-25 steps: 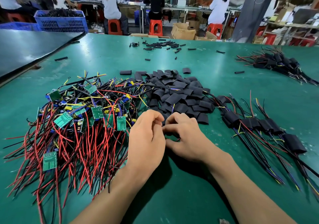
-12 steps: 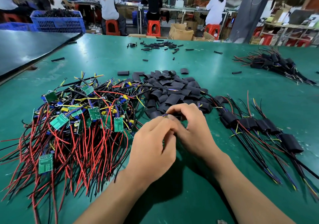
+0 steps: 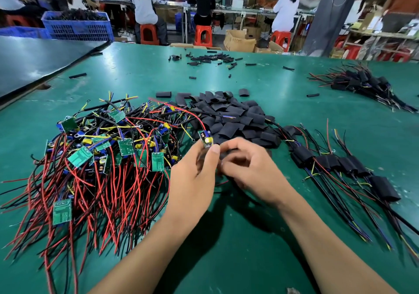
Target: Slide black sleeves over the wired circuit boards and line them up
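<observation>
On the green table [image 3: 247, 268], centre: left hand [image 3: 192, 180] pinches one wired board [image 3: 206, 140] by its lower end, held upright just near of the sleeve pile [image 3: 231, 117]. Right hand [image 3: 251, 171] is curled beside it but blurred, so I can't tell if it grips a sleeve. This board is bare. Done: short row of sleeved boards [image 3: 340, 162] at right, plus a bundle [image 3: 362, 83] far right. The big tangle of bare boards [image 3: 102, 157] at left tells me most of the job remains.

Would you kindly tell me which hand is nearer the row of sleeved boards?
Right. The right hand lies just left of the row of sleeved boards; the left hand is farther left, holding a circuit board.
</observation>
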### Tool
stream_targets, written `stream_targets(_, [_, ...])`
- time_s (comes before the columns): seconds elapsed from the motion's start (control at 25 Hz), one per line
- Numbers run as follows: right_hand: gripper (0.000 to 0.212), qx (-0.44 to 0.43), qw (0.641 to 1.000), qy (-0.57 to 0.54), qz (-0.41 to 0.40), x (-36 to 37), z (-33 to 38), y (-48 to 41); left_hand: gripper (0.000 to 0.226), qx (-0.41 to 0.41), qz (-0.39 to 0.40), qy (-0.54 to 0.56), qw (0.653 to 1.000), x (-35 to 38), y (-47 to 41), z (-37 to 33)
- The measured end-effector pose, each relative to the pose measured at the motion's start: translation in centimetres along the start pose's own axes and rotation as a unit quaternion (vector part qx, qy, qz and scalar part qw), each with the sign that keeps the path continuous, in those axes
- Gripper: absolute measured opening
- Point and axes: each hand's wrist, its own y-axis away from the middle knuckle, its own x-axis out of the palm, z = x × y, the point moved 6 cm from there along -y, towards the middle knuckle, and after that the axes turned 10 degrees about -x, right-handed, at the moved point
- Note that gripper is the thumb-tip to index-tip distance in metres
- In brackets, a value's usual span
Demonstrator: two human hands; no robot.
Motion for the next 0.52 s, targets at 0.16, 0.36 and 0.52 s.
stream_targets(0.16, [0.012,0.048,0.997,-0.006,0.057,0.7,-1.4,0.2,0.022,-0.065,-0.025,0.100,0.993,-0.6,-0.7,0.9])
stream_targets(0.36, [0.006,-0.012,0.956,0.286,-0.063,-2.3,-2.0,-0.2,0.010,-0.161,0.021,0.260,0.952,-0.4,-1.2,1.8])
stream_targets(0.52, [0.048,0.071,0.926,0.367,0.049,-2.1,-3.5,-0.1,0.017,-0.164,0.057,0.277,0.945,0.0,-1.1,1.5])
